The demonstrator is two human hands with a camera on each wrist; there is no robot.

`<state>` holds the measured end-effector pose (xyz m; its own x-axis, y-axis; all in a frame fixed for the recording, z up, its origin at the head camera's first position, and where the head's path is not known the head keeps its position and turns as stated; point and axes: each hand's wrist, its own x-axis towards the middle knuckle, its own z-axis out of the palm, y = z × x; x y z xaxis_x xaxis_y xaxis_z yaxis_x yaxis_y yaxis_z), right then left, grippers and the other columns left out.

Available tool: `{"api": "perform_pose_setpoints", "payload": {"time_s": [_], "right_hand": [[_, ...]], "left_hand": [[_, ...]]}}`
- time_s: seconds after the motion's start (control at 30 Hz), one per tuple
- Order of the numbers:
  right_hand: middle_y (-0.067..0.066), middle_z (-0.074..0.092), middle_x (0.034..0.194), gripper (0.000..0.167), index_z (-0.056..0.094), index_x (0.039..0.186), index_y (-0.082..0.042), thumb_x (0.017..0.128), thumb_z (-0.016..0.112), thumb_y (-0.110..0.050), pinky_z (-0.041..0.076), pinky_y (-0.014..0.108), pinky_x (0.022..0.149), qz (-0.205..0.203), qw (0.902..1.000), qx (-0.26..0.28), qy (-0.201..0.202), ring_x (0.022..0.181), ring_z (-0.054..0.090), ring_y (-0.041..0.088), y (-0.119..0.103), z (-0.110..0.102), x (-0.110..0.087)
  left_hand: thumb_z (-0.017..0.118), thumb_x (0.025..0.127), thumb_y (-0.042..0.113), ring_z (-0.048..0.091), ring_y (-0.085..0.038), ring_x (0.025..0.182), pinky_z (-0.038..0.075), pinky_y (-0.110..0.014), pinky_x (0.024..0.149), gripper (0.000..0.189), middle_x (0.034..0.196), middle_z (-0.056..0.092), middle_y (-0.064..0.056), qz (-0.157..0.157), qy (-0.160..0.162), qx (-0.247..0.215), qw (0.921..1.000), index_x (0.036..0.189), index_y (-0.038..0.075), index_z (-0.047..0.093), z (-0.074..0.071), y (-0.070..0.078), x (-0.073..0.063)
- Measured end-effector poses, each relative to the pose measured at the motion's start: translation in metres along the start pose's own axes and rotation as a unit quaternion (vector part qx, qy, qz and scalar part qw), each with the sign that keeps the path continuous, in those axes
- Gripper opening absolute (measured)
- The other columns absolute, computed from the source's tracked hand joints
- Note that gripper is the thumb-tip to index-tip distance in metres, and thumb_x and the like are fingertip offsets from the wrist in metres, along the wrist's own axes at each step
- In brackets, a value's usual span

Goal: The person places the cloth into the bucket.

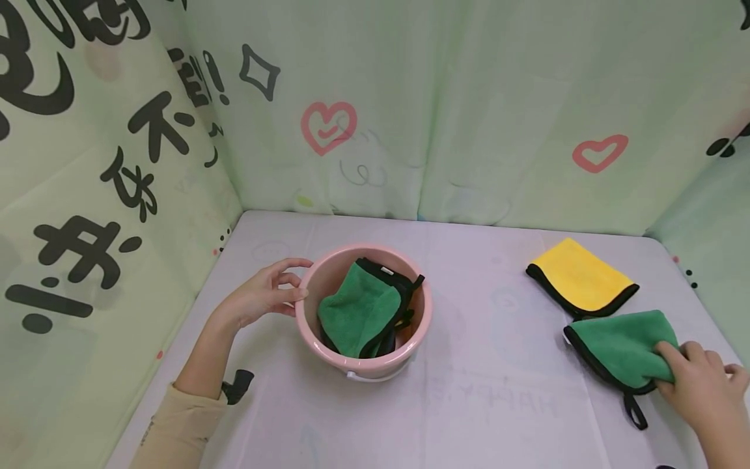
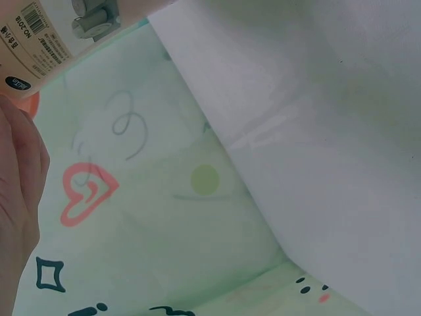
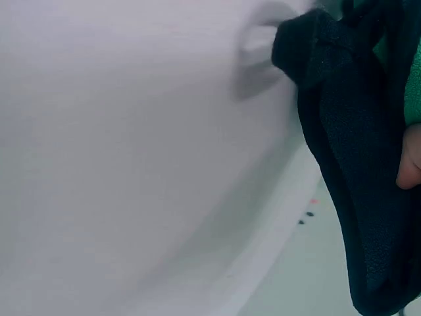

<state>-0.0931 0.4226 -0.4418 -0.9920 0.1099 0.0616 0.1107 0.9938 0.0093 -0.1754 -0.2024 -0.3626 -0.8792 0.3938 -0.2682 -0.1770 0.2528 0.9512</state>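
Note:
On the left, my left hand (image 1: 266, 293) holds the rim of a pink bucket (image 1: 308, 326), thumb and fingers at its edge. Inside the bucket lies a green cloth (image 1: 357, 311) with black trim and a small white label; what lies beneath it is mostly hidden. At the right, my right hand (image 1: 700, 378) grips a folded green cloth (image 1: 627, 342) by its right side, thumb on top. A black loop hangs from this cloth. In the right wrist view its dark side (image 3: 355, 158) shows, with a fingertip on it. Just behind it lies a folded yellow cloth (image 1: 580, 273) with black trim.
The pale table (image 1: 480, 378) runs back to a green printed curtain (image 1: 469, 117), with another curtain side (image 1: 105, 260) at the left. A white handle (image 1: 375, 378) hangs down the bucket's front. A printed label (image 2: 33, 43) shows on the bucket in the left wrist view.

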Motion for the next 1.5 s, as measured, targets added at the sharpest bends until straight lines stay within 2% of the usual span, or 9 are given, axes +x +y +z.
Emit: {"api": "perform_pose_setpoints", "payload": {"time_s": [0.2,0.43,0.67,0.9,1.03,1.3,1.5], "right_hand": [[0.031,0.034,0.091,0.045,0.042,0.098,-0.003,0.062,0.067,0.007,0.015,0.073,0.085,-0.027,0.9979,0.009,0.058,0.087,0.03,0.05,-0.014,-0.019,0.006],[0.03,0.035,0.091,0.044,0.042,0.099,-0.004,0.063,0.065,0.006,0.016,0.071,0.084,-0.075,0.9924,0.021,0.095,0.086,0.031,0.048,-0.043,-0.047,0.02],[0.025,0.038,0.089,0.045,0.045,0.098,-0.005,0.061,0.067,0.006,0.019,0.066,0.08,-0.161,0.9753,0.034,0.147,0.084,0.035,0.045,-0.077,-0.071,0.043],[0.025,0.041,0.093,0.049,0.047,0.1,-0.005,0.06,0.074,0.005,0.022,0.064,0.078,-0.228,0.9587,0.025,0.168,0.086,0.037,0.044,-0.114,-0.094,0.064],[0.024,0.042,0.092,0.045,0.048,0.097,-0.006,0.061,0.073,0.005,0.023,0.064,0.079,-0.262,0.9452,0.031,0.192,0.086,0.039,0.043,-0.139,-0.107,0.074],[0.019,0.042,0.089,0.038,0.049,0.093,-0.007,0.062,0.061,0.011,0.024,0.062,0.08,-0.325,0.9133,0.07,0.236,0.082,0.04,0.039,-0.186,-0.132,0.085],[0.017,0.043,0.084,0.033,0.049,0.09,-0.008,0.064,0.058,0.01,0.027,0.057,0.076,-0.389,0.8746,0.078,0.278,0.08,0.044,0.036,-0.222,-0.14,0.091]], "left_hand": [[0.063,0.085,0.009,0.061,-0.021,0.073,0.055,-0.037,0.073,0.057,0.089,0.052,-0.009,0.0,-0.001,-0.001,1.0,0.135,0.007,0.036,0.0,0.0,-0.001],[0.064,0.085,0.011,0.061,-0.021,0.073,0.054,-0.037,0.073,0.057,0.091,0.052,-0.01,0.003,0.001,0.007,1.0,0.135,0.007,0.036,0.0,0.0,-0.001],[0.064,0.085,0.011,0.062,-0.022,0.074,0.054,-0.038,0.073,0.057,0.092,0.052,-0.011,0.003,0.001,0.007,1.0,0.135,0.008,0.036,-0.001,-0.002,0.0],[0.063,0.086,0.011,0.062,-0.022,0.074,0.054,-0.037,0.073,0.056,0.093,0.052,-0.011,0.004,0.002,0.007,1.0,0.135,0.009,0.037,-0.001,-0.002,0.001],[0.063,0.086,0.01,0.062,-0.022,0.073,0.054,-0.038,0.073,0.056,0.092,0.052,-0.011,0.004,0.001,0.004,1.0,0.135,0.009,0.037,-0.001,-0.002,0.001],[0.064,0.085,0.011,0.062,-0.022,0.073,0.054,-0.038,0.073,0.056,0.091,0.052,-0.011,0.004,0.0,0.0,1.0,0.135,0.008,0.037,-0.001,-0.002,0.003],[0.064,0.085,0.01,0.062,-0.021,0.073,0.054,-0.038,0.073,0.057,0.091,0.052,-0.011,0.007,-0.001,-0.003,1.0,0.135,0.008,0.037,-0.002,-0.002,0.002]]}}
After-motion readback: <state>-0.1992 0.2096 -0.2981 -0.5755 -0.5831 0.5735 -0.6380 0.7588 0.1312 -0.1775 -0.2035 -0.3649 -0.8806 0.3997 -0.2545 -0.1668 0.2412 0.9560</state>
